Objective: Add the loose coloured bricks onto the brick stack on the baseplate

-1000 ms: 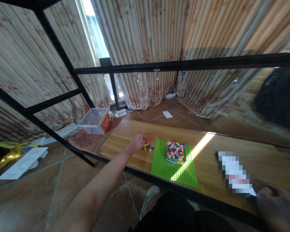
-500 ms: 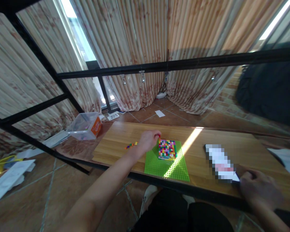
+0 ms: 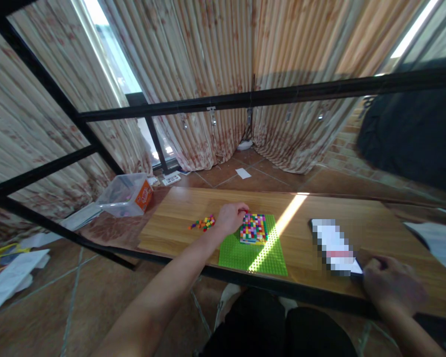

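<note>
My left hand is closed in a pinch at the back left corner of a many-coloured block of small toy bricks. A bit of a small red brick shows at its fingertips. The block stands on a green studded baseplate. Left of that hand lies a small pile of loose bricks, partly behind the forearm. My right hand rests curled at the table's front right, close by the lower corner of a phone with a blurred-out screen. Its fingertips are mostly hidden.
The wooden table has a bright strip of sunlight across it. A clear plastic box with an orange label stands beyond its left end. White papers lie at the right. A black metal bar crosses behind, before curtains.
The view has shifted slightly. My left hand stays at the block's back left corner, its forearm a little lower, and more of the loose brick pile now shows. My right hand remains beside the phone.
</note>
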`<state>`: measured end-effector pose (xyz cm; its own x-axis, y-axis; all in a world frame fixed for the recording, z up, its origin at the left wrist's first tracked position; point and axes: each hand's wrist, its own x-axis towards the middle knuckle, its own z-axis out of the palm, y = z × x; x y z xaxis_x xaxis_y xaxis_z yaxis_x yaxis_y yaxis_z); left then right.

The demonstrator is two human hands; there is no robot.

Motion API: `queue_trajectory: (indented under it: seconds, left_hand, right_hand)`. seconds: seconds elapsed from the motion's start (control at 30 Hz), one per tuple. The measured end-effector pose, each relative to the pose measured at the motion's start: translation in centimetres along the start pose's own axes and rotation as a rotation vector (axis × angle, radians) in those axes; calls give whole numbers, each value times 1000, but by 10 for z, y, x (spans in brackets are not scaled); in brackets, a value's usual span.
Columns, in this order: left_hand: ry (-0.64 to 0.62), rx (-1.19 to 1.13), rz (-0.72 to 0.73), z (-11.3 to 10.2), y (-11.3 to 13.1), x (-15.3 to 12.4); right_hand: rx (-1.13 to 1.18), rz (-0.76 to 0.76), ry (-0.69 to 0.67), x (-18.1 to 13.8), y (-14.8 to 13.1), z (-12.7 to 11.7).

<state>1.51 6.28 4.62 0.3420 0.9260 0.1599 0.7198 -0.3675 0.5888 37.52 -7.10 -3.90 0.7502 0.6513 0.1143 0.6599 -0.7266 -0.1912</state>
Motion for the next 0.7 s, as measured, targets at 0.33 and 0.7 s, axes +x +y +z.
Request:
queue_trajectory:
  seconds: [0.33, 0.7]
  left_hand:
    - [10, -45, -16, 3, -6, 1]
    - [0, -39, -1, 5, -7, 4]
  right_hand:
    - [-10, 4, -23, 2, 1, 1]
    - [12, 8, -11, 2, 2, 2]
